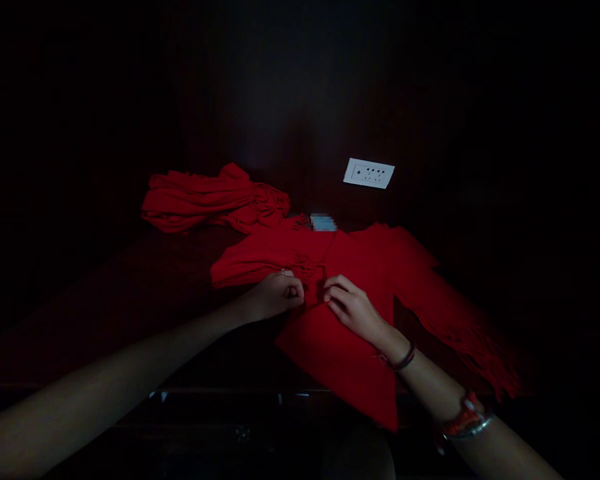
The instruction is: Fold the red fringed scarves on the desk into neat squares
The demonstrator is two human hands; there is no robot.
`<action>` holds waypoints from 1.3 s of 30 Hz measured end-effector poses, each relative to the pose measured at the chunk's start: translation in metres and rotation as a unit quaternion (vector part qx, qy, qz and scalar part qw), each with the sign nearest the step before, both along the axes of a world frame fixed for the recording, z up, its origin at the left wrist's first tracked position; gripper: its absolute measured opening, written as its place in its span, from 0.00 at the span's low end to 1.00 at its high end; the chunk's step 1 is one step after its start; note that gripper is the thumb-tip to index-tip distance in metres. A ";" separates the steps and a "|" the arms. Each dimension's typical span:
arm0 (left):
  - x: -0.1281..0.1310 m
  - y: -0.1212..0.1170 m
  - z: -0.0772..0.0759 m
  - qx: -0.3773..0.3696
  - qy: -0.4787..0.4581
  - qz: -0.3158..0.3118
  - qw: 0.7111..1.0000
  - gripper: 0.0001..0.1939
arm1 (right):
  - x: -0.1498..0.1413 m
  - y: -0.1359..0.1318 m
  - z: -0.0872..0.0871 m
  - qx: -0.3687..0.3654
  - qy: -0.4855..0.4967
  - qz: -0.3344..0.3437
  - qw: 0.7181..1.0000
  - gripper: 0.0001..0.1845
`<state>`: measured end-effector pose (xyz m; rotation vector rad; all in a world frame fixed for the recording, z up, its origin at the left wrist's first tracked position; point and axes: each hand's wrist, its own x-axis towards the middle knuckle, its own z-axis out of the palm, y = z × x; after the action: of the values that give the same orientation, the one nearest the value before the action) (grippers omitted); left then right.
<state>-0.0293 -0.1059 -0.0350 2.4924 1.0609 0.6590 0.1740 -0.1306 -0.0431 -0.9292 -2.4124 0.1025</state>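
Wht elec outlet (369, 173) on wall (290, 87)

1. The head camera gives the single view, looking forward and down from above the person's own forearms.
2. The left forearm (130, 367) enters at the lower left and the right forearm (445, 397) at the lower right, placing the lens between them.
3. Both the left hand (279, 295) and the right hand (353, 310) show close to mid-frame, nearer the lens than the wall (290, 100).
4. The counter (105, 300) is seen obliquely from its front side, its near edge crossing the lower part.
5. The wall faces the lens farther off, its socket (375, 175) above and right of centre.
6. Darkness hides the outer margins.
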 end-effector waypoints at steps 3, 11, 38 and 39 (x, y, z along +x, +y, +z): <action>0.005 -0.008 0.000 -0.015 -0.022 -0.012 1.000 0.06 | -0.001 0.000 0.001 -0.015 -0.009 0.012 1.000 0.09; 0.009 -0.021 0.010 -0.019 -0.059 -0.066 0.996 0.07 | -0.002 -0.003 0.004 -0.031 -0.041 0.006 0.999 0.15; -0.012 0.006 0.007 0.102 0.122 -0.154 0.975 0.11 | 0.000 -0.002 0.008 -0.034 -0.094 -0.008 0.995 0.26; -0.012 0.007 0.005 0.097 0.114 -0.134 0.980 0.12 | -0.001 -0.002 0.007 -0.034 -0.095 -0.012 0.995 0.28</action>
<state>-0.0409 -0.0988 -0.0297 2.8666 0.7402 0.4194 0.1728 -0.1325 -0.0357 -1.0414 -2.5846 0.0921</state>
